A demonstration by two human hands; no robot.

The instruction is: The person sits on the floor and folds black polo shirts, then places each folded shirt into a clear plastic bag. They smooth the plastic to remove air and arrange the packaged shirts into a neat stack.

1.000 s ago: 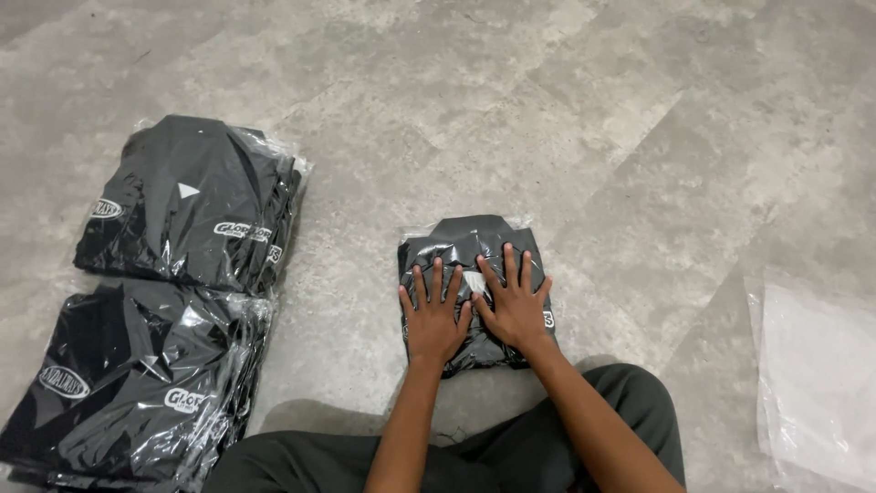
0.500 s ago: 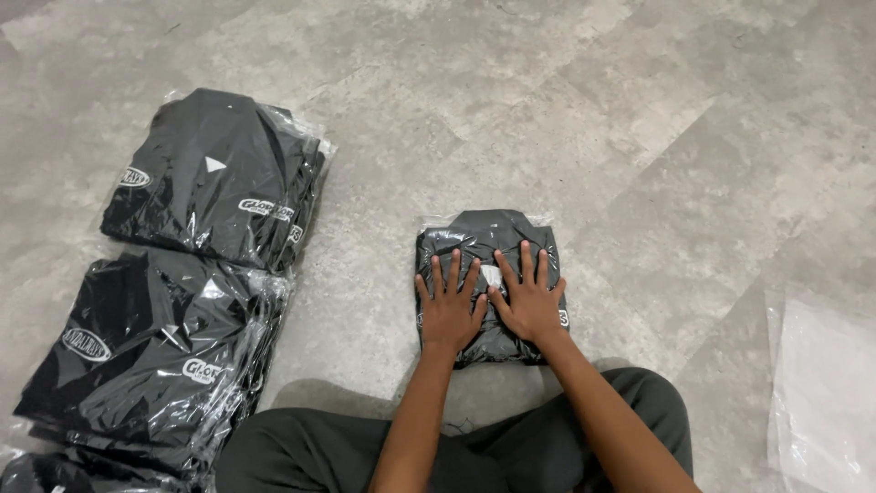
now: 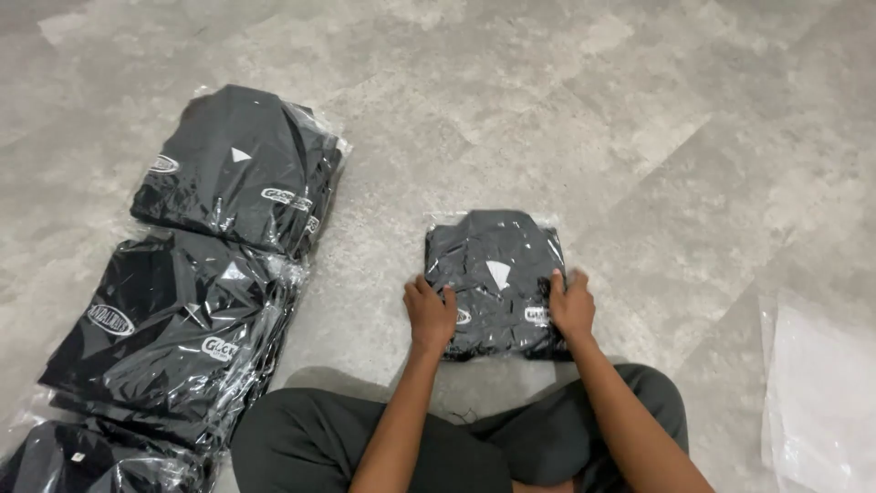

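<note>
— Gripping what, exactly?

— Both hands hold one bagged dark garment, folded flat inside clear plastic. It lies on the grey stone floor just ahead of the person's knees. The left hand clasps its left edge, fingers curled over the plastic; the right hand clasps the right edge the same way.

— And around it?

— To the left, well apart from it, sit stacks of similar bagged dark garments: a far stack, a nearer stack overlapping it, and a third at the bottom corner, partly cut off. At the right edge lies a pile of empty clear plastic bags. Dark trousers fill the foreground.
</note>
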